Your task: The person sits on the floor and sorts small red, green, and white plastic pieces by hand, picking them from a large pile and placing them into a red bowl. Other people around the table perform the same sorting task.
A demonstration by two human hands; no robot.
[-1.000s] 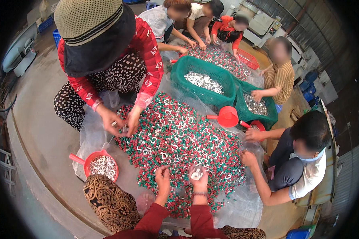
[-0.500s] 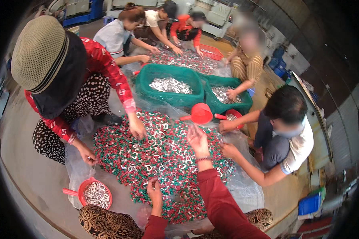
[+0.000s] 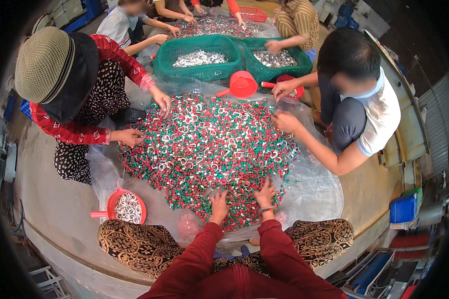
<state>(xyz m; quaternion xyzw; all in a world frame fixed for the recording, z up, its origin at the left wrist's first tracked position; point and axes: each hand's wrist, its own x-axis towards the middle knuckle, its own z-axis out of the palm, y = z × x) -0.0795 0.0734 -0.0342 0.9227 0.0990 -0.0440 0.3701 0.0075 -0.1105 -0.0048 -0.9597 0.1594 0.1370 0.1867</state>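
Observation:
A wide pile of small red, green and white pieces (image 3: 209, 144) lies on a clear plastic sheet (image 3: 319, 184), with many pale metal rings mixed in, mostly D-shaped. At the pile's near edge rests my left hand (image 3: 219, 205), fingers spread and touching the pieces. To its right, my right hand (image 3: 266, 195) lies on the pile too, fingers apart, a bracelet at the wrist. Neither hand holds anything that I can see. Left of my knee stands a red scoop (image 3: 143, 212) filled with pale rings.
A person in a red patterned top (image 3: 127, 57) reaches in from the left. Another in a white shirt (image 3: 384, 117) handles something small on the right. Beyond the pile are green baskets (image 3: 162, 65) of metal pieces and a red scoop (image 3: 243, 84). More people sit around a farther pile.
My right hand has come back from the pile's far right to its near edge, beside my left hand. My left hand has opened out. The view has tilted downward.

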